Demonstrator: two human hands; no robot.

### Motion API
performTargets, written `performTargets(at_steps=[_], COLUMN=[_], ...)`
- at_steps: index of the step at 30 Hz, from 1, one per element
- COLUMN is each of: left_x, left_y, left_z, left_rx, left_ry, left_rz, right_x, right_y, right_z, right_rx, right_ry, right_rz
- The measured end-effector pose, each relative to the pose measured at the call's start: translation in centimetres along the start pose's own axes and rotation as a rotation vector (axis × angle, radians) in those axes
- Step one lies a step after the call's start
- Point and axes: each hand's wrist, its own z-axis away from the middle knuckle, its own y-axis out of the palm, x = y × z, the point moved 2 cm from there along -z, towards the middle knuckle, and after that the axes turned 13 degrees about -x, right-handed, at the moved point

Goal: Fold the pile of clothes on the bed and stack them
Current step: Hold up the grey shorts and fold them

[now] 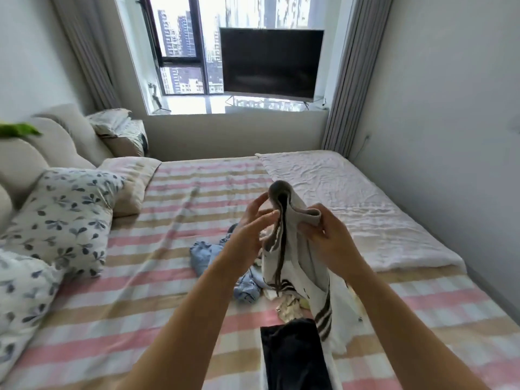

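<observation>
**Visitor:** Where are the clothes, and what's being held?

**Onlooker:** A person stands over a pink-striped bed (168,220). They hold a white top (292,249) with a grey collar and dark stripes in the air at the centre. It hangs free, probably so its shape can be found before folding. The right hand (329,237) has its grip clamped on the collar. The left hand (253,229) has straight, parted fingers touching the collar's other edge, seemingly feeling for a hold.

**Visitor:** And the rest?

**Onlooker:** The unfolded pile (244,282), mostly blue pieces, lies on the bed under the top, toward seven o'clock. A black garment (292,358) lies flat at six o'clock, nearest the person, and may be the start of a stack. There are leaf-print pillows (64,215) at nine o'clock and a television (270,61) at twelve.
</observation>
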Motion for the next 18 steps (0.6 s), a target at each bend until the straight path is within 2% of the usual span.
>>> performTargets(at_steps=[2,4,8,11,13,18], left_x=[-3.3,-5.8,-9.2,-9.9,-9.6,-8.7], left_y=[-2.5,-5.4,-12.3,-17.5,-20.4,-25.7], left_z=[2.2,4.1,7.0,8.7,9.5,11.2], left_rx=[0.066,0.066,-0.085,-0.133,-0.123,-0.158], left_ry=[0.165,0.271,0.367,0.356,0.288,0.144], left_rz=[-0.054,-0.108,-0.143,-0.118,-0.068,-0.032], right_x=[4.5,8.3,13.2,14.2,14.0,14.1], right_y=[2.5,5.0,10.5,15.2,17.9,23.0], right_z=[-0.4,-0.5,0.3,2.0,3.2,5.7], right_rx=[0.005,0.018,0.06,0.047,0.047,0.095], right_ry=[-0.057,-0.103,-0.066,0.062,0.125,0.188], right_rz=[-0.062,-0.103,-0.144,-0.192,-0.2,-0.201])
